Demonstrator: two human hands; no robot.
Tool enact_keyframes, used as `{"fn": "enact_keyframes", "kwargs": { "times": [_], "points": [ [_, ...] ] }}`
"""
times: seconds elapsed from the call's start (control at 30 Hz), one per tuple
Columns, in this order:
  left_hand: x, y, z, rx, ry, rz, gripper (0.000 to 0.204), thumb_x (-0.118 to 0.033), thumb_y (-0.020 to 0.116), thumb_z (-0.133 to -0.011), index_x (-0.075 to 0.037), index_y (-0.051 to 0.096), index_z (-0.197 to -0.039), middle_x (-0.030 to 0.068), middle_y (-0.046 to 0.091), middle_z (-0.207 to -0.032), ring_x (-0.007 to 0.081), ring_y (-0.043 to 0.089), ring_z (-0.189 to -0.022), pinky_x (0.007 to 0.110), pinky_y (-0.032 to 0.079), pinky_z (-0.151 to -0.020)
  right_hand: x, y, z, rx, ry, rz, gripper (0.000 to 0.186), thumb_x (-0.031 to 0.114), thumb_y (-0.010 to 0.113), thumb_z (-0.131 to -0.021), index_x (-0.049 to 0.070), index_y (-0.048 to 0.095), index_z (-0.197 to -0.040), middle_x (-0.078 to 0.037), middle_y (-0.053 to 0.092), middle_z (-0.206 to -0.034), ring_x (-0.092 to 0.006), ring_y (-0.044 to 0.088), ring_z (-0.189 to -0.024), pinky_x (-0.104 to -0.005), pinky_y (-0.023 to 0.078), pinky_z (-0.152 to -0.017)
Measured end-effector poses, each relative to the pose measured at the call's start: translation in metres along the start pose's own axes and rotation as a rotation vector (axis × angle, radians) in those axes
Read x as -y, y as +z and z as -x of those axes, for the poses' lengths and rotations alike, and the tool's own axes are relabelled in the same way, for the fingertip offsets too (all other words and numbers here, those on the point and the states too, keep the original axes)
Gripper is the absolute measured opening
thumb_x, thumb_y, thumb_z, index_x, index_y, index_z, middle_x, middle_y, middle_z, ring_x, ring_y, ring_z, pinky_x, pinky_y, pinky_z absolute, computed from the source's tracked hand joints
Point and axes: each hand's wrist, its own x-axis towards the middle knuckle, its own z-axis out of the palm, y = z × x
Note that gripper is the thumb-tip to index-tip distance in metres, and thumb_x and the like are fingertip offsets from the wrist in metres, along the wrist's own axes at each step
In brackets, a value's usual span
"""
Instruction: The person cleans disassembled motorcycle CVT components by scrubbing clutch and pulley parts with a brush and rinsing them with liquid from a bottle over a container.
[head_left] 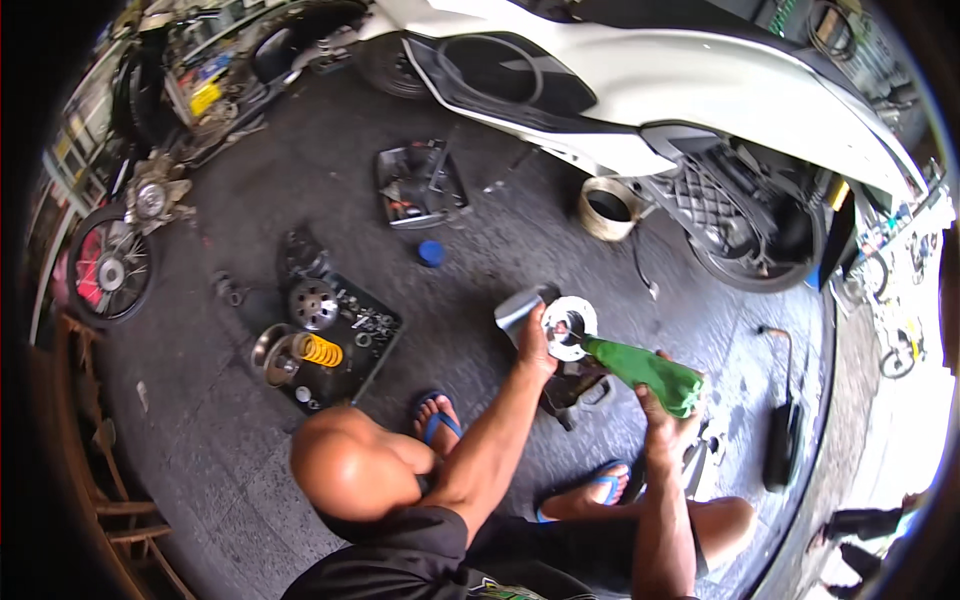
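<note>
My left hand [537,345] is closed on the edge of a round, silver metal part [586,312] with an open centre, held up above the floor. In my right hand [666,430] is a green plastic bottle [640,370], tilted so that its narrow neck reaches the round part's opening. Whether any liquid comes out cannot be made out. Just beyond my left hand lies a grey, curved metal piece [518,306]. Under the round part, dark components [578,395] are partly hidden on the floor.
To the left, a black tray [375,365] holds small metal parts and a yellow spring [318,350]. Farther off are a toolbox [420,185], a blue cap [431,253] and a whitish tub [607,210]. A white scooter [640,75] stands beyond; a black muffler [782,450] lies right.
</note>
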Motion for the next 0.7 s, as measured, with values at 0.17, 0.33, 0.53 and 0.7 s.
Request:
{"fn": "enact_keyframes", "kwargs": {
  "times": [0.17, 0.33, 0.53, 0.7],
  "points": [
    [0.006, 0.013, 0.03, 0.113, -0.119, 0.075, 0.055, -0.052, 0.044, -0.095, -0.005, 0.066, -0.111, 0.014, 0.071, -0.105, 0.0286, 0.069, -0.096, 0.046, 0.055, -0.091, -0.014, -0.018, 0.02, 0.085, 0.081, 0.152, 0.052, 0.012, 0.082, -0.075, -0.003, 0.057, -0.118, -0.018, 0.066, -0.121, -0.0206, 0.062, -0.106, -0.0348, 0.047, -0.099],
    [0.069, -0.01, 0.009, 0.309, -0.084, -0.151, 0.024, -0.035, 0.064, -0.092, -0.012, 0.069, -0.089, -0.0014, 0.066, -0.083, 0.0114, 0.06, -0.075, 0.03, 0.05, -0.072, -0.027, -0.045, 0.03, 0.06, 0.009, 0.096, 0.047, 0.015, 0.069, -0.09, -0.01, 0.056, -0.128, -0.021, 0.062, -0.126, -0.0277, 0.059, -0.113, -0.0382, 0.046, -0.1],
    [0.056, -0.003, 0.035, -0.089, 0.052, -0.41, 0.037, -0.046, 0.069, -0.09, -0.01, 0.069, -0.088, 0.0002, 0.065, -0.078, 0.0109, 0.059, -0.068, 0.03, 0.047, -0.062, -0.054, -0.043, 0.021, 0.066, -0.042, 0.092, 0.053, 0.02, 0.073, -0.088, -0.01, 0.054, -0.127, -0.022, 0.06, -0.129, -0.0304, 0.058, -0.116, -0.0408, 0.046, -0.101],
    [0.05, 0.001, 0.031, -0.135, 0.063, -0.457, 0.037, -0.045, 0.069, -0.089, -0.008, 0.067, -0.091, 0.001, 0.064, -0.078, 0.0116, 0.059, -0.068, 0.029, 0.046, -0.06, -0.041, -0.039, 0.014, 0.122, -0.083, 0.165, 0.054, 0.02, 0.073, -0.088, -0.01, 0.053, -0.129, -0.022, 0.057, -0.134, -0.0304, 0.057, -0.116, -0.0408, 0.046, -0.101]
  ]
}}
